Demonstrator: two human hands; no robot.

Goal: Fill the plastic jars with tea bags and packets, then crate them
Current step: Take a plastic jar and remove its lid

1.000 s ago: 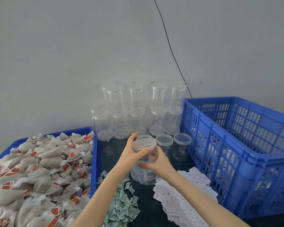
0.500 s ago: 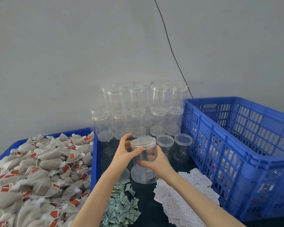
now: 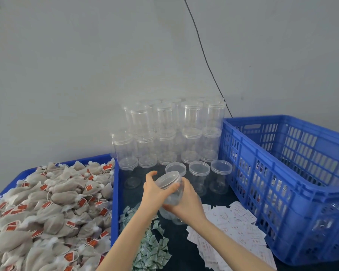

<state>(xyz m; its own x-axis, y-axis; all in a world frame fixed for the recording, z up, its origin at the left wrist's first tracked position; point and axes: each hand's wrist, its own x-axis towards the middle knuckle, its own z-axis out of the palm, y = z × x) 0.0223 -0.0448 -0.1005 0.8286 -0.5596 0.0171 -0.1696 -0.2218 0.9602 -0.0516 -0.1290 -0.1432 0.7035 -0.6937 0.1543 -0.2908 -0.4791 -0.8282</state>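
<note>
Head view. Clear plastic jar (image 3: 169, 194) held above the dark table (image 3: 176, 237), tilted with its lidded end up and toward the left, in front of the stacked jars. Left hand (image 3: 155, 194) curled round the lid (image 3: 167, 179): thumb raised over the far rim, fingers wrapped under the near rim. Right hand (image 3: 186, 202) gripping the jar body from the right and below, fingers curled round the lower wall, thumb across the near side. Both forearms entering from the bottom edge.

Behind the hands: stack of empty clear jars (image 3: 170, 133) in tiers against the grey wall (image 3: 86, 65), lids on. Three further lidded jars (image 3: 199, 171) standing on the table just in front of the stack.

Left: blue tray (image 3: 115, 192) heaped with grey mesh tea bags (image 3: 47, 208) carrying red tags. Tray wall just beside the left forearm.

Table, under and near the forearms: pile of small green-and-white packets (image 3: 151, 249) beneath the left forearm; spread of white packets (image 3: 233, 227) with red print to the right of the right forearm, reaching up to the crate.

Right: blue slotted crate (image 3: 282, 173) standing on the table, touching the jar stack at its near-left corner. Contents visible only dimly through the slots; cannot tell what they are.

Black cable (image 3: 204, 55) running down the wall to a point behind the crate.
</note>
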